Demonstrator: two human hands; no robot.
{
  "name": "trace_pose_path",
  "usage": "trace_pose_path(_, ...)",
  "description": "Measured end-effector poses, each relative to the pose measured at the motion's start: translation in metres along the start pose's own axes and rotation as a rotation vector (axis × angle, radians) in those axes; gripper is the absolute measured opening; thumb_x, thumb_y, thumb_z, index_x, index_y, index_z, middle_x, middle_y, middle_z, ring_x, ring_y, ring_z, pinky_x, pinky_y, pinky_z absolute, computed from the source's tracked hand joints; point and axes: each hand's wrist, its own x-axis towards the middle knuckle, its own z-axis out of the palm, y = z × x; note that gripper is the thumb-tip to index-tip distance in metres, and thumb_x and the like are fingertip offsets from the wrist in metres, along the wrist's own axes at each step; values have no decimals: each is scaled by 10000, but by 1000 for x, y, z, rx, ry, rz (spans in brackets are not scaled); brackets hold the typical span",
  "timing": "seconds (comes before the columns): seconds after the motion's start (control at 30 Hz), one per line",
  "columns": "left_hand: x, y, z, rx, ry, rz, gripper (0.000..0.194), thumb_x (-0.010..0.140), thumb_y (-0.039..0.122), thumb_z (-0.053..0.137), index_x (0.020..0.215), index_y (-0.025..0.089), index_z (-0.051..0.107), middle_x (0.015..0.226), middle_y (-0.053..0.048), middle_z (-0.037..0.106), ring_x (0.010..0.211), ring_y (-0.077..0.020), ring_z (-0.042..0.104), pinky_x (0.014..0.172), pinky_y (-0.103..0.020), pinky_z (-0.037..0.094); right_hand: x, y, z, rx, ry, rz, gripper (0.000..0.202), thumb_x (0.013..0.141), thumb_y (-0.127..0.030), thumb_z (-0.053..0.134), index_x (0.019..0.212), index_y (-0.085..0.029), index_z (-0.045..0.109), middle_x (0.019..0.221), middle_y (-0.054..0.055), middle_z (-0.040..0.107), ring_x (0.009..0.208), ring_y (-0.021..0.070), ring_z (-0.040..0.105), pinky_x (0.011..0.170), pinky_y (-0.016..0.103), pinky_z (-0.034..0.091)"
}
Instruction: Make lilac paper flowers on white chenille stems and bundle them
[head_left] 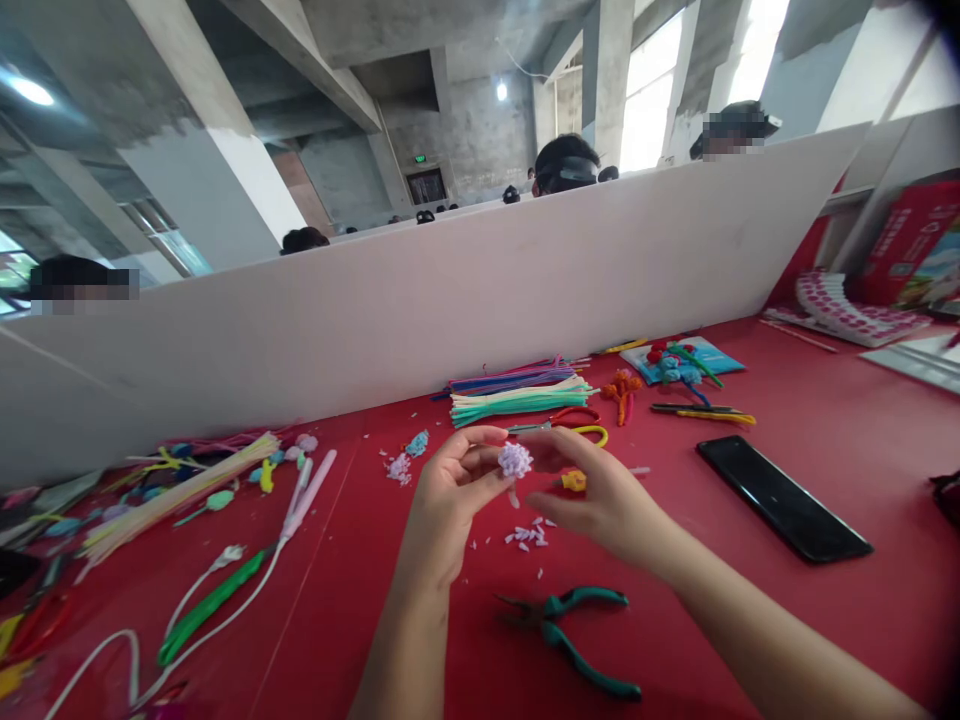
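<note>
A small pale purple fluffy ball (515,460) is pinched between the thumb and fingers of my left hand (465,475), above the middle of the table. Just to its right, my right hand (589,480) is raised with thumb and fingers apart and nothing visible between them. Below the hands, short pale purple pieces (529,535) lie scattered on the red table (360,620). Nearer me, pliers with green handles (574,625) lie with their handles spread. Scissors with red and yellow handles (592,432) lie behind my right hand.
Bundles of pipe cleaners (517,400) lie along the white partition (450,300). At the right is a black phone (780,500). A pink tool with a white cord (307,495), a green strip (214,605) and more craft pieces lie at the left. People sit beyond the partition.
</note>
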Motion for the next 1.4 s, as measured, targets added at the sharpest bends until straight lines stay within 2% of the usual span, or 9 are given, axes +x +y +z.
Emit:
trace_pose_path(0.17, 0, -1, -2, -58, -65, -43, 280, 736, 126, 711, 978, 198, 590, 788, -1, 707, 705, -86, 628, 607, -140, 467, 13, -5, 5, 217, -19, 13, 254, 755, -216, 651, 1000, -219, 588, 931, 15, 616, 889, 161, 570, 806, 287, 457)
trace_pose_path(0.3, 1, -1, 2, -120, -66, -108, 257, 744, 134, 699, 958, 185, 564, 698, 18, 679, 443, -23, 506, 417, -105, 369, 13, 2, -3, 379, -98, 108, 255, 810, -325, 607, 1036, -212, 571, 889, 17, 626, 797, 150, 583, 710, 267, 463)
trace_pose_path(0.37, 3, -2, 3, -178, -58, -157, 252, 744, 142, 694, 945, 178, 547, 680, 12, 678, 355, 0, 424, 346, -97, 290, 14, 8, -14, 223, -101, 165, 218, 842, -368, 549, 989, -213, 593, 796, 5, 624, 688, 138, 565, 609, 247, 428)
trace_pose_path(0.53, 10, -9, 3, -328, -13, -250, 221, 706, 158, 729, 830, 142, 547, 673, -5, 666, 330, 30, 357, 309, -75, 219, 19, 34, -43, -578, -51, 292, 175, 820, -344, 525, 747, -211, 611, 570, -9, 559, 500, 124, 438, 477, 249, 255)
trace_pose_path(0.67, 12, -17, 6, -385, 15, -289, 199, 662, 148, 753, 742, 120, 573, 686, -10, 655, 354, 37, 345, 305, -72, 198, 19, 36, -43, -579, -77, 274, 162, 835, -295, 485, 778, -223, 619, 575, -12, 564, 493, 122, 438, 475, 241, 265)
trace_pose_path(0.8, 7, -22, 19, -279, 56, -206, 182, 639, 137, 763, 721, 142, 601, 605, 33, 600, 364, 16, 380, 325, -86, 233, 16, 15, -29, -119, -133, 183, 215, 810, -294, 539, 1011, -246, 600, 713, -26, 617, 566, 116, 509, 522, 220, 372)
trace_pose_path(0.93, 3, -27, 28, -156, 85, -83, 164, 641, 170, 769, 714, 160, 622, 571, 62, 540, 380, 8, 380, 349, -99, 259, 15, 6, -28, 133, -216, 92, 235, 750, -127, 523, 952, -217, 602, 821, -17, 626, 689, 117, 546, 603, 217, 425)
trace_pose_path(1.2, -14, -46, 11, 357, 140, 158, 109, 785, 250, 668, 882, 201, 670, 509, 61, 502, 412, -49, 428, 420, -161, 358, 18, 17, -25, 185, -261, 34, 267, 719, -64, 531, 927, -199, 630, 835, -14, 631, 743, 115, 581, 653, 211, 450)
trace_pose_path(1.4, -32, -58, -3, 310, 51, 371, 84, 831, 204, 604, 883, 213, 669, 755, -9, 608, 568, -121, 601, 556, -245, 495, 10, 9, -15, 155, -324, -66, 318, 723, -45, 520, 970, -213, 629, 879, -12, 640, 744, 109, 588, 668, 210, 463)
